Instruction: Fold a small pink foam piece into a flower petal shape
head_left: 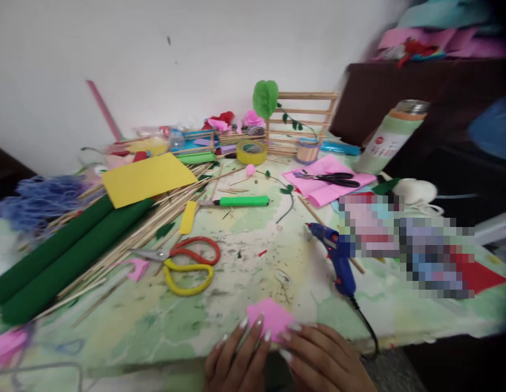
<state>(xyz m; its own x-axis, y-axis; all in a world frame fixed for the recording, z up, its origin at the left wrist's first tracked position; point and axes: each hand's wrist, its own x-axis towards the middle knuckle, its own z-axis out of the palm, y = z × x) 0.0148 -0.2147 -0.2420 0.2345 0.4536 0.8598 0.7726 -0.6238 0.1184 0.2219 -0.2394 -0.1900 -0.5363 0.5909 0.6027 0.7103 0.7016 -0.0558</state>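
A small pink paper piece (269, 317) lies on the near edge of the green-patterned table (245, 261). My left hand (239, 356) rests its fingertips on the paper's near left edge. My right hand (324, 356) pinches the paper's near right corner. Both hands hold the same piece flat against the table. A blue glue gun (338, 256) stands just beyond my right hand, its black cord (365, 326) running off the table edge. Scissors with red and yellow handles (187, 264) lie to the left of the paper.
Green felt rolls (69, 250), wooden sticks (155, 218) and a yellow sheet (149, 177) fill the left. A green-handled knife (240, 201), yellow tape roll (252, 152), pink sheets with black scissors (330, 179), a wooden rack (306, 117) and a bottle (389, 136) stand farther back.
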